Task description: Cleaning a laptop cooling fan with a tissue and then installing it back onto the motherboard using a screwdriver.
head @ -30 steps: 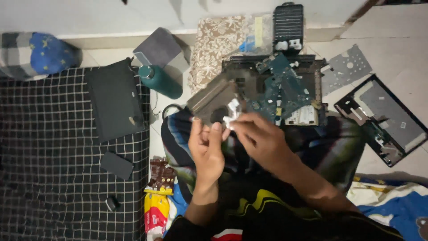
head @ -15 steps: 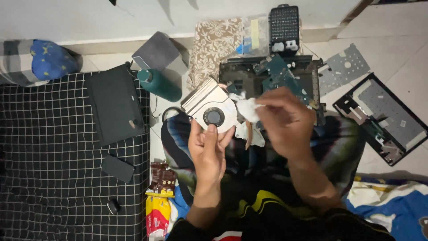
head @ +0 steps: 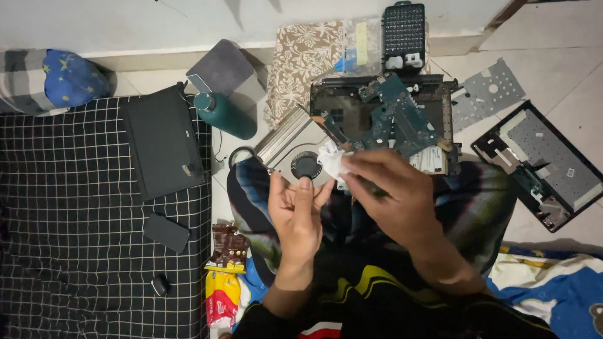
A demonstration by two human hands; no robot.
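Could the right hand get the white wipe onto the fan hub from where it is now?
Probably yes. The right hand pinches the white wipe just beside the fan hub, which faces up uncovered. The left hand grips the fan's lower edge only, so nothing seems to block the way.

Laptop cooling fan (head: 301, 162) with finned silver heatsink slanting up toward ten o'clock and a round black rotor, held flat and face up above the lap, crumpled white wipe (head: 331, 160) pressed against its edge at three o'clock of the rotor
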